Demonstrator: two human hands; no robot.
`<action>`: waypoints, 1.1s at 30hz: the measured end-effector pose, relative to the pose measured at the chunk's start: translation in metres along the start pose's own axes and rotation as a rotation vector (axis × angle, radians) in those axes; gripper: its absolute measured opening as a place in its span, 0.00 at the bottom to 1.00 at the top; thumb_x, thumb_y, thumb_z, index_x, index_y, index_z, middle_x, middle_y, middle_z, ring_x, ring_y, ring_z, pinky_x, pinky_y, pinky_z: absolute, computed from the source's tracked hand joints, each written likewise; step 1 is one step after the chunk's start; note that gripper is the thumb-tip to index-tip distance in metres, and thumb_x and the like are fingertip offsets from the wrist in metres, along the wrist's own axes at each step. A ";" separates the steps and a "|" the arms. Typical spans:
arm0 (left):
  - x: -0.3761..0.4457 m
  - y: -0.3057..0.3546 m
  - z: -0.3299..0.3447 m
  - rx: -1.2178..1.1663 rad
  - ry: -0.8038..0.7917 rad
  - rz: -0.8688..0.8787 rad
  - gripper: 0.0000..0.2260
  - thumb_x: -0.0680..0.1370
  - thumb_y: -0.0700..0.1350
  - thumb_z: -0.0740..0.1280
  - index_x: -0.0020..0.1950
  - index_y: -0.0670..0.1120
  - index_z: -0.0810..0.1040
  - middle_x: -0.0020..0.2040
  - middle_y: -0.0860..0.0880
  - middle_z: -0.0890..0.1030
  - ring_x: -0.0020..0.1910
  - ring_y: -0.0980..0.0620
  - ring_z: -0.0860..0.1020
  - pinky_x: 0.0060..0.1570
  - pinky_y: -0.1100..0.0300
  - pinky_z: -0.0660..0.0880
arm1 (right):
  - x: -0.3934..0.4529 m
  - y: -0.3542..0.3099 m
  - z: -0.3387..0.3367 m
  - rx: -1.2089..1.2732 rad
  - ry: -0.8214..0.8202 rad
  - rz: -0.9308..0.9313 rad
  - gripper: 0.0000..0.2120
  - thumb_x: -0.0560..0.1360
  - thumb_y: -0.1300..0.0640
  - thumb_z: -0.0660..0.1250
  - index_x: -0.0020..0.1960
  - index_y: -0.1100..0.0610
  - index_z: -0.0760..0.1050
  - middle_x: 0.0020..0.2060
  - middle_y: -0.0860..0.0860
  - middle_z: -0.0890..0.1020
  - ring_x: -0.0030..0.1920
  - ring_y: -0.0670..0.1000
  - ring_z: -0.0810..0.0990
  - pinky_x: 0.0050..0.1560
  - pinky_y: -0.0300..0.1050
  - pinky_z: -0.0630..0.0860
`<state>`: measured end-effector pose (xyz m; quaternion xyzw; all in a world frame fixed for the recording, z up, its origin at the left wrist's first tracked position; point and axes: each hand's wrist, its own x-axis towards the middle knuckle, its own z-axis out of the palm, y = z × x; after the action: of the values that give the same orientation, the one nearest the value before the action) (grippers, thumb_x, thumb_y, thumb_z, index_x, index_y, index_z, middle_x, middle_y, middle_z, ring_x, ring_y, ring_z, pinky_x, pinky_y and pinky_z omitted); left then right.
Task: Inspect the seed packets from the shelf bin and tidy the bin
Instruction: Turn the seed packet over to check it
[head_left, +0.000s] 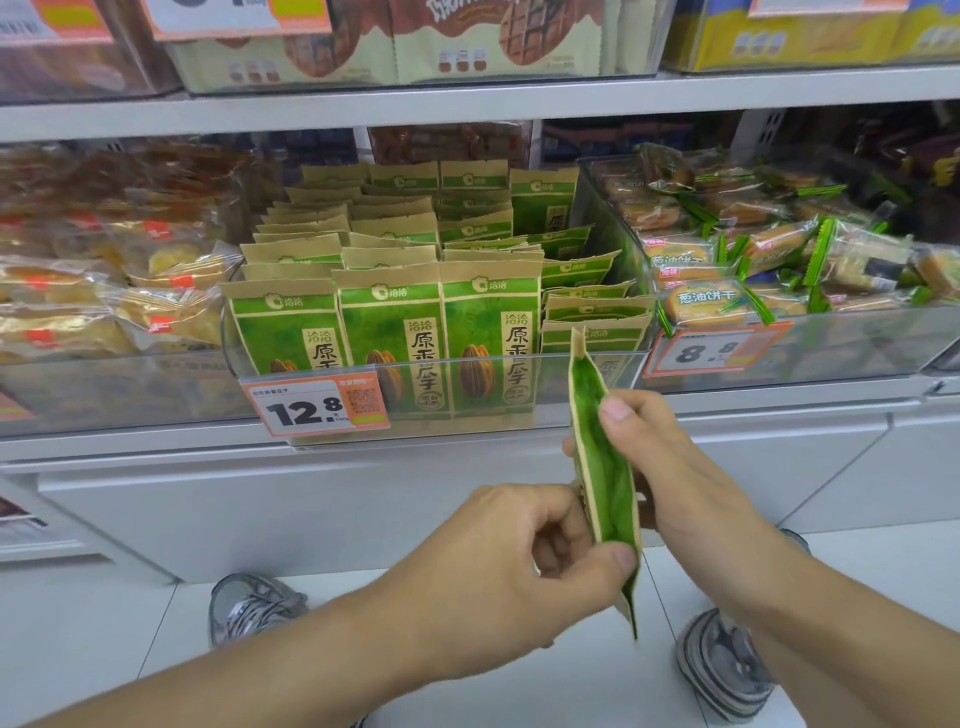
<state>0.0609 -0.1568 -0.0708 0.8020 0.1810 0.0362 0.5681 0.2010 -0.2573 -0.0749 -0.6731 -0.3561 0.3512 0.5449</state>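
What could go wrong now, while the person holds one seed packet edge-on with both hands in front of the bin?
1. The seed packet is only pinched by the left hand and the right hand, so it might slip to the floor.
2. In the bin, the packets at the right side already lean over; pushing one back in could topple more.

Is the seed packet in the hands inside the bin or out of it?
Out. Both hands, left hand and right hand, hold the seed packet edge-on below the bin.
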 end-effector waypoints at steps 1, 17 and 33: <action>0.000 0.001 0.000 -0.017 -0.024 -0.017 0.10 0.77 0.51 0.71 0.44 0.44 0.79 0.41 0.45 0.82 0.41 0.44 0.82 0.39 0.44 0.83 | -0.001 -0.001 0.000 0.001 0.005 -0.017 0.16 0.72 0.29 0.57 0.51 0.37 0.73 0.48 0.54 0.83 0.46 0.53 0.85 0.52 0.49 0.81; -0.001 0.001 0.000 0.072 -0.020 0.131 0.05 0.80 0.52 0.68 0.47 0.53 0.76 0.42 0.57 0.82 0.40 0.54 0.82 0.43 0.49 0.82 | 0.005 -0.010 -0.020 0.137 0.011 0.039 0.25 0.73 0.33 0.64 0.59 0.50 0.73 0.42 0.51 0.84 0.40 0.48 0.83 0.40 0.40 0.79; 0.009 -0.012 -0.006 0.023 0.244 0.040 0.17 0.82 0.39 0.65 0.65 0.58 0.70 0.50 0.61 0.85 0.43 0.58 0.83 0.45 0.60 0.75 | 0.015 -0.006 -0.030 0.130 0.140 0.124 0.15 0.81 0.48 0.63 0.60 0.57 0.76 0.45 0.54 0.86 0.42 0.49 0.85 0.40 0.47 0.83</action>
<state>0.0646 -0.1451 -0.0815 0.8015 0.2332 0.1425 0.5319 0.2340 -0.2576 -0.0652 -0.6801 -0.2512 0.3587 0.5879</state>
